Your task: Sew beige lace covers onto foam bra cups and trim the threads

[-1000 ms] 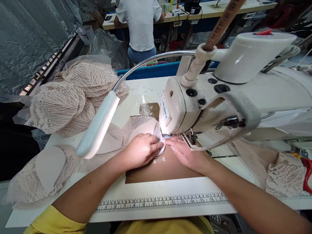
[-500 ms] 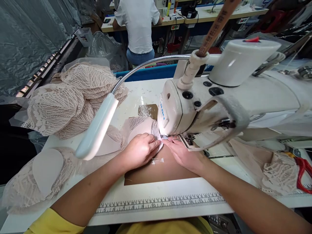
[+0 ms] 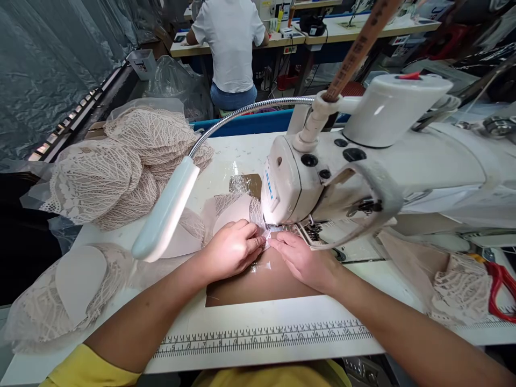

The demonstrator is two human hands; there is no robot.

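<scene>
Under the head of a white sewing machine (image 3: 282, 177) lies a pale lace cup piece (image 3: 231, 212) with a smooth beige panel on it. My left hand (image 3: 236, 244) is closed, its thumb and fingers pressing the lace edge just in front of the needle area. My right hand (image 3: 302, 255) rests opposite, fingertips together at the same lace edge, close to the presser foot. The fingertips of both hands nearly meet. The needle itself is hidden. Beneath the hands is a brown board (image 3: 258, 287) with a strip of clear tape.
Lace pieces (image 3: 97, 177) are heaped at the left, with another lace cup (image 3: 80, 285) nearer me. A lamp (image 3: 165, 209) on a bendable neck hangs over the table. Red scissors (image 3: 500, 290) lie at the right beside folded lace. A person (image 3: 229, 45) sits ahead.
My right hand has drawn back slightly from the presser foot, its fingers now more bent at the lace edge. My left hand stays almost in place. The camera view has shifted slightly.
</scene>
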